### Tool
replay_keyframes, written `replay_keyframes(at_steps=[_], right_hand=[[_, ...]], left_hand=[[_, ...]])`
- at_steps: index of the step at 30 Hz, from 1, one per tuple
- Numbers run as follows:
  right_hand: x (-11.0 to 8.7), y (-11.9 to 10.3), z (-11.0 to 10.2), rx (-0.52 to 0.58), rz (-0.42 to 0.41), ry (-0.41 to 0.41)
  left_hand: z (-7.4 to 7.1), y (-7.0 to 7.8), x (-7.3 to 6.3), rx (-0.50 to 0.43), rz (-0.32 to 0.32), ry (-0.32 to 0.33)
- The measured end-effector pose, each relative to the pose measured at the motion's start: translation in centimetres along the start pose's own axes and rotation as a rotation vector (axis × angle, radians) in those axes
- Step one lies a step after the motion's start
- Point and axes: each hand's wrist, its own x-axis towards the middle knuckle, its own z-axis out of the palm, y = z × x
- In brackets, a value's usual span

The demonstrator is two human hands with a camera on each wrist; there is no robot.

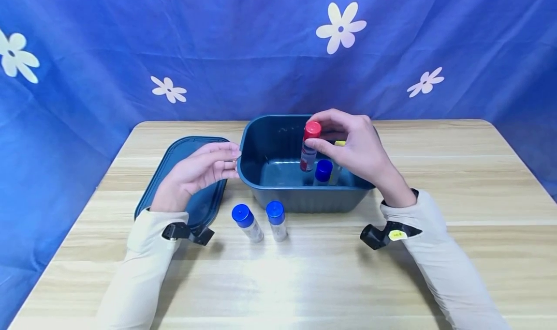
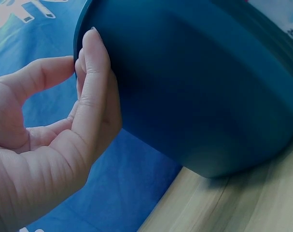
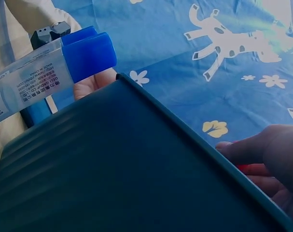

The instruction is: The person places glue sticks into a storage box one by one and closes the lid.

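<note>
My right hand (image 1: 354, 141) pinches a small clear bottle with a red cap (image 1: 312, 129) between thumb and fingers. The bottle hangs upright inside a dark teal plastic bin (image 1: 283, 199), its lower part below the rim. In the bin beside it stand a blue-capped bottle (image 1: 323, 169) and a yellow-capped one (image 1: 340, 143), partly hidden by the hand. At the bin's left end my left hand (image 1: 202, 168) holds the rim between thumb and fingers; the left wrist view shows these fingers (image 2: 94, 63) along the outer wall.
Two blue-capped clear bottles (image 1: 247, 222) (image 1: 276, 220) stand on the table (image 1: 330, 272) in front of the bin; one fills the right wrist view's upper left with its printed label. The bin's lid (image 1: 152, 194) lies flat under the left hand. A blue flowered cloth (image 1: 243, 54) hangs behind.
</note>
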Motion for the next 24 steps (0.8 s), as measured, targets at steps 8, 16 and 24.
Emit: replay_keyframes(at_steps=[8,16,24], right_hand=[[0.04,0.31,-0.1,-0.012,0.003,-0.027],[0.06,0.28,-0.05,0.012,0.074,-0.041],[0.18,0.46,0.06,-0.005,0.11,-0.073]], left_hand=[[0.19,0.12,-0.02,0.005,-0.001,0.005],[0.22,0.08,-0.05,0.005,-0.005,0.011],[0.21,0.13,-0.08,0.011,-0.008,0.023]])
